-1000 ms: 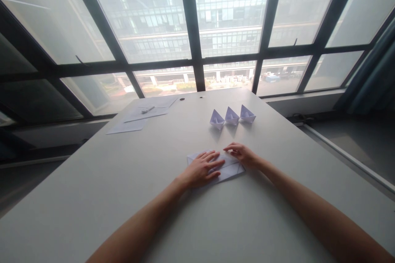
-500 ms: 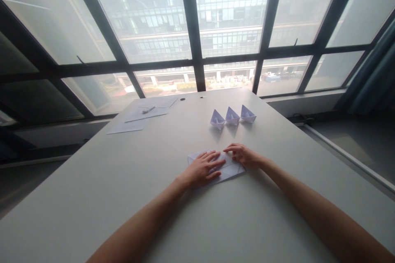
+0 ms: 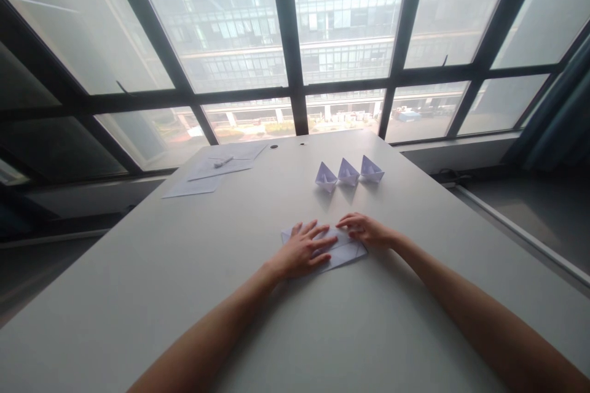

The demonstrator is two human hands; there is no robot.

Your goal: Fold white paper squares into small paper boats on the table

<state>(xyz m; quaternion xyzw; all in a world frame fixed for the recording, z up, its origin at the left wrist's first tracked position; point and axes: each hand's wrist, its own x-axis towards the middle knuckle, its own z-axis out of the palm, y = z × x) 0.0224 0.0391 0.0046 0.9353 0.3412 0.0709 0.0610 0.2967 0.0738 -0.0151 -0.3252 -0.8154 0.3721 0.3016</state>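
Note:
A folded white sheet of paper (image 3: 349, 251) lies flat on the grey table (image 3: 184, 270) in front of me. My left hand (image 3: 302, 250) lies flat on its left part with the fingers spread, pressing it down. My right hand (image 3: 364, 228) rests on the sheet's far right edge, fingers curled and pressed onto the paper. Three small folded paper boats (image 3: 349, 172) stand in a row beyond the hands.
Several loose white sheets (image 3: 216, 172) with a small white object (image 3: 222, 161) on top lie at the table's far left. Two small round holes (image 3: 274, 147) mark the far edge. Large windows with dark frames (image 3: 290, 43) rise behind the table.
My left hand's fingers have spread a little wider on the sheet. The right hand has barely shifted. The view has moved slightly.

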